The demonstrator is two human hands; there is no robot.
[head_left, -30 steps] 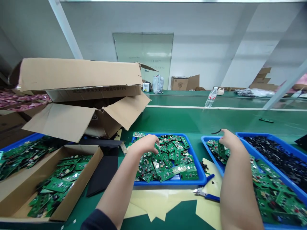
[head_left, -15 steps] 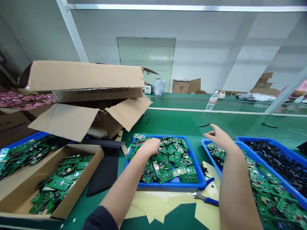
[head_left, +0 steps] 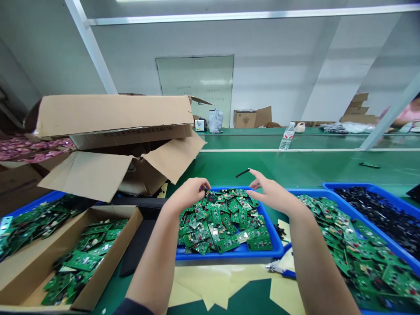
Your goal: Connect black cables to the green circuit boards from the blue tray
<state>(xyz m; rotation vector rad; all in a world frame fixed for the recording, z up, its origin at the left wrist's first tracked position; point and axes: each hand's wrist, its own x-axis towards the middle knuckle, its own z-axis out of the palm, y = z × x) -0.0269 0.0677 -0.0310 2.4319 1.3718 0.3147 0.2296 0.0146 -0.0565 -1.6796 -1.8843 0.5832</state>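
My left hand [head_left: 190,192] is over the far left part of a blue tray [head_left: 229,257] heaped with small green circuit boards [head_left: 226,218]. Its fingers are curled in a pinch on what looks like a circuit board [head_left: 208,197], partly hidden and hard to separate from the pile behind. Above the tray's far right corner, my right hand [head_left: 267,190] grips a thin black strip [head_left: 243,173] between thumb and index finger, its free end angled left. The two hands face each other with a gap between them.
Diagonal cutters [head_left: 282,270] lie on yellow paper [head_left: 203,280] near the tray. To the right stand a blue tray of boards [head_left: 361,249] and a tray of black parts [head_left: 370,205]. A cardboard box of boards [head_left: 134,218] and stacked cartons [head_left: 114,109] occupy the left. A bottle [head_left: 287,136] stands behind.
My left hand has risen out of the board pile and moved slightly left and away. The right hand has come left toward it, still carrying the black strip.
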